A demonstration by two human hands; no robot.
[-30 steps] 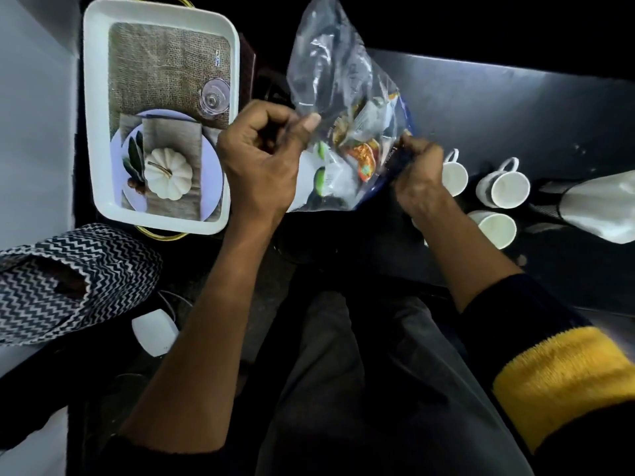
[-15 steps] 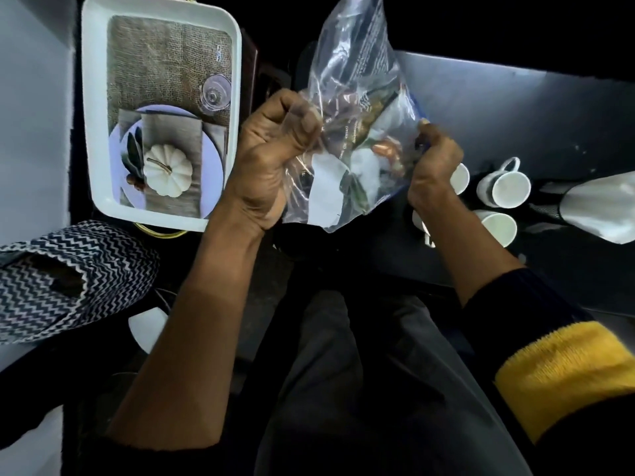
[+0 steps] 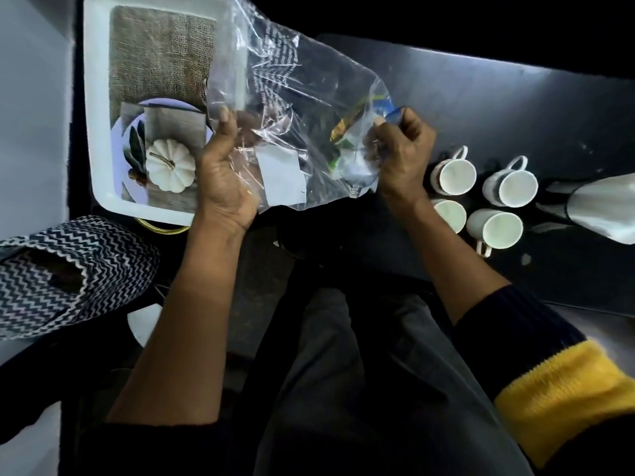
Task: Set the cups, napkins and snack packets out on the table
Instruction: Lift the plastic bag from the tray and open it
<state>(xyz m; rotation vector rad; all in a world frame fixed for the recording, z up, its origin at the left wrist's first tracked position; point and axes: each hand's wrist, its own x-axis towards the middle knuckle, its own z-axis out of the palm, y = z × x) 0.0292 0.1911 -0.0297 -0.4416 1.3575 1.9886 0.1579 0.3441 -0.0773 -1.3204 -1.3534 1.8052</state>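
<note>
While both hands hold it above the dark counter's [image 3: 481, 97] near edge, the crinkled clear plastic bag [image 3: 302, 97] hangs between them with colourful snack packets [image 3: 347, 132] bunched inside near its right side. The left hand [image 3: 223, 180] pinches the bag's left edge between thumb and fingers; the right hand [image 3: 402, 149] is curled into a fist around the bag's right end. Four white ceramic cups [image 3: 494, 207] sit clustered on the counter just beside the right hand. A white rectangular tray [image 3: 99, 132] lined with burlap, carrying a small white pumpkin [image 3: 170, 170], lies off the counter's left end.
</note>
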